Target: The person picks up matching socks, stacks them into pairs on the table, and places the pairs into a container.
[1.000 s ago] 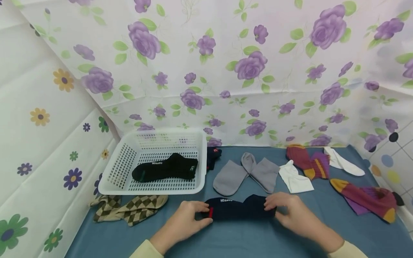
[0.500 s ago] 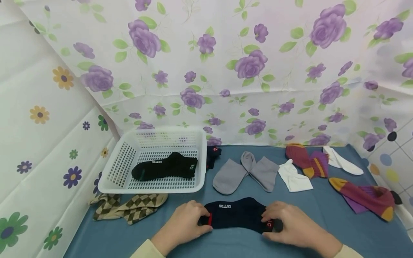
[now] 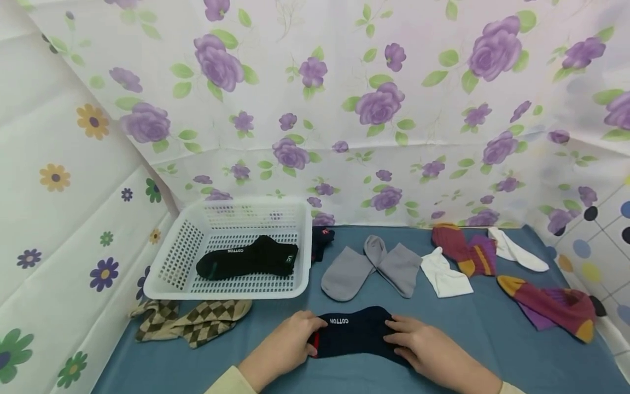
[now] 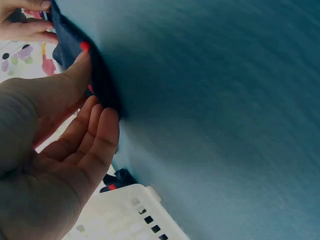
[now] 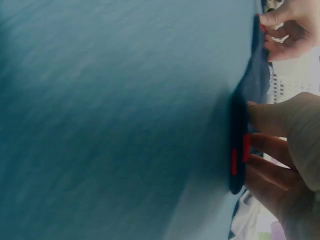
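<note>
A navy sock (image 3: pixel 354 335) with "COTTON" lettering lies lengthwise between both hands, close over the blue cloth. At its red-banded end, my left hand (image 3: pixel 290 343) pinches it with thumb and fingers; the left wrist view shows the thumb (image 4: pixel 80 70) against the fabric. My right hand (image 3: pixel 430 347) holds the other end, which it largely covers. In the right wrist view that end of the sock (image 5: pixel 239 160) shows red marks and two layers, with the right fingers (image 5: pixel 272 150) against it.
A white basket (image 3: pixel 226 294) holds black socks (image 3: pixel 248 260). Behind its right side lies another dark sock (image 3: pixel 321 243). Grey socks (image 3: pixel 346 273), white socks (image 3: pixel 445 276), maroon-purple socks (image 3: pixel 551 309) and checkered socks (image 3: pixel 211 323) lie around on the blue cloth (image 3: pixel 172 366).
The navy sock has been lowered and turned flatter, so more of its face and lettering shows. The right hand has shifted slightly left and now covers the end that showed half a second ago.
</note>
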Demonstrator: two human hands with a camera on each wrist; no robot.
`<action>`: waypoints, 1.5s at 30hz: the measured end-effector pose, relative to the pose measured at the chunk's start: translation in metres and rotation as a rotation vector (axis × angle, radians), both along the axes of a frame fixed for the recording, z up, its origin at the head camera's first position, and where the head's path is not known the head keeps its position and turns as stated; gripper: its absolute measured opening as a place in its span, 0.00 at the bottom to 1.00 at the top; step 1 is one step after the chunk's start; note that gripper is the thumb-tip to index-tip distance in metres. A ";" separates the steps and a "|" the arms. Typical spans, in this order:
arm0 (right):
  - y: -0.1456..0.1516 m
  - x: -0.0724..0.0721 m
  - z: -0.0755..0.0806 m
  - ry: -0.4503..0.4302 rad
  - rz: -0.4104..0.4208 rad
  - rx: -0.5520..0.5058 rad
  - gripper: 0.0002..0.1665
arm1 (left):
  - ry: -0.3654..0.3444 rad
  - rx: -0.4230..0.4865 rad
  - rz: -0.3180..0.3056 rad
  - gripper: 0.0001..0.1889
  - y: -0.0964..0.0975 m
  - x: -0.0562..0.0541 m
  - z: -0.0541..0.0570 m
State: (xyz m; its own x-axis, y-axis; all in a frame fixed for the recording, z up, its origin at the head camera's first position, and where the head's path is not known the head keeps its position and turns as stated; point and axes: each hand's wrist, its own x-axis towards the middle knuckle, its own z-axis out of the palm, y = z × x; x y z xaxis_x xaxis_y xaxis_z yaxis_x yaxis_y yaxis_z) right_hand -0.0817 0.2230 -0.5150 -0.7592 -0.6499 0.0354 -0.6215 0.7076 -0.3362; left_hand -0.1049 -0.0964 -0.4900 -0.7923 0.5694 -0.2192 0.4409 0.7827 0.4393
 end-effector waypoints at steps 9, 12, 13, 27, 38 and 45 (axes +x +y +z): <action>0.006 0.004 -0.005 -0.003 -0.005 0.007 0.17 | -0.016 -0.004 0.046 0.26 -0.003 -0.002 0.004; 0.006 0.002 -0.003 -0.049 -0.006 0.005 0.18 | -0.046 0.000 0.067 0.27 -0.003 -0.003 0.007; 0.005 0.000 -0.001 -0.070 -0.004 0.007 0.17 | -0.055 -0.002 0.073 0.27 -0.004 -0.003 0.008; -0.073 -0.107 0.078 0.030 -0.067 0.023 0.22 | 0.043 -0.074 0.004 0.21 -0.007 0.002 0.016; -0.136 -0.170 0.058 -0.062 -0.192 0.130 0.45 | 0.333 0.044 -0.014 0.17 -0.008 0.010 0.022; -0.163 -0.186 0.044 -0.101 -0.196 0.176 0.45 | 0.319 0.019 0.010 0.18 -0.013 0.013 0.017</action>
